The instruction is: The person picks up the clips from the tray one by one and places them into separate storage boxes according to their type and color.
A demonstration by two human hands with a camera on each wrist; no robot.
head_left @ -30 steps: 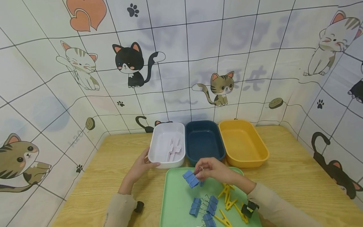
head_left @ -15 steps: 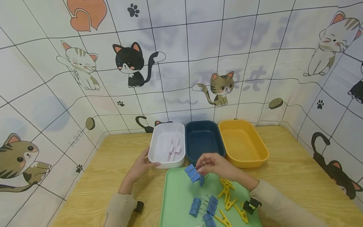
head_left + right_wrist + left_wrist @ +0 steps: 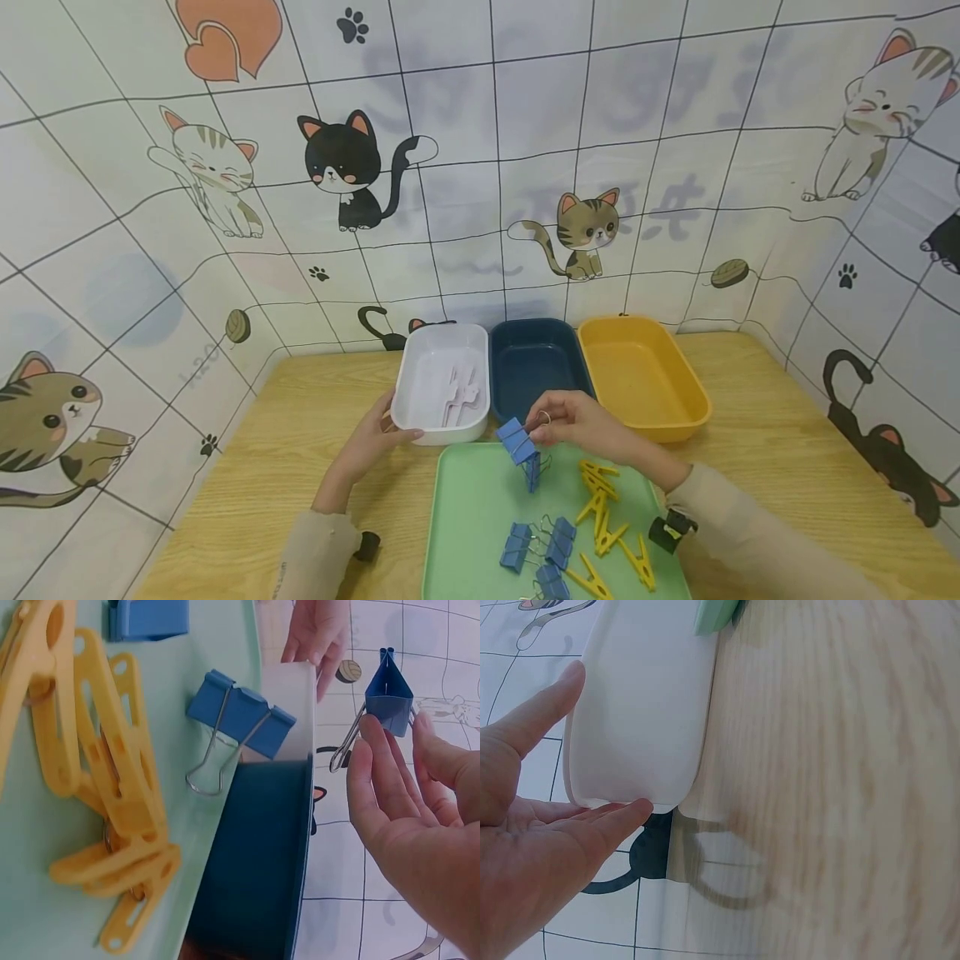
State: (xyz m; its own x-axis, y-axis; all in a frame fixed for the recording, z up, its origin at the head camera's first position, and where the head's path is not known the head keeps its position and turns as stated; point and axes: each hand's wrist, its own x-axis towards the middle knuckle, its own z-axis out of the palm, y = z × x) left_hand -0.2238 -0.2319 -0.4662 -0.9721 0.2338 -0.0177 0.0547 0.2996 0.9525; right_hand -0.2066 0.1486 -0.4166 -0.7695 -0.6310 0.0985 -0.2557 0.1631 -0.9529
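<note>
My right hand [image 3: 576, 423] pinches a blue binder clip [image 3: 516, 440] by its wire handles, between thumb and fingers. That clip hangs over the far end of the green tray [image 3: 468, 508], in front of the navy bin [image 3: 536, 362]. Below it another blue binder clip [image 3: 241, 714] sits on the tray. Several more blue binder clips [image 3: 560, 542] lie lower down. My left hand [image 3: 372, 442] touches the near left corner of the white bin [image 3: 427, 367], its thumb [image 3: 551, 705] and fingers nearly straight along two walls. White clothespins [image 3: 459, 398] lie inside that bin.
Several yellow clothespins [image 3: 600, 512] lie on the tray's right side. A yellow bin [image 3: 645, 375] stands right of the navy one, the three bins side by side. Behind the wooden table [image 3: 322, 379] rises a cat-patterned wall covering [image 3: 465, 208].
My right hand has moved up and slightly right with the binder clip, toward the navy bin, uncovering the clip beneath. The left hand has stayed at the white bin.
</note>
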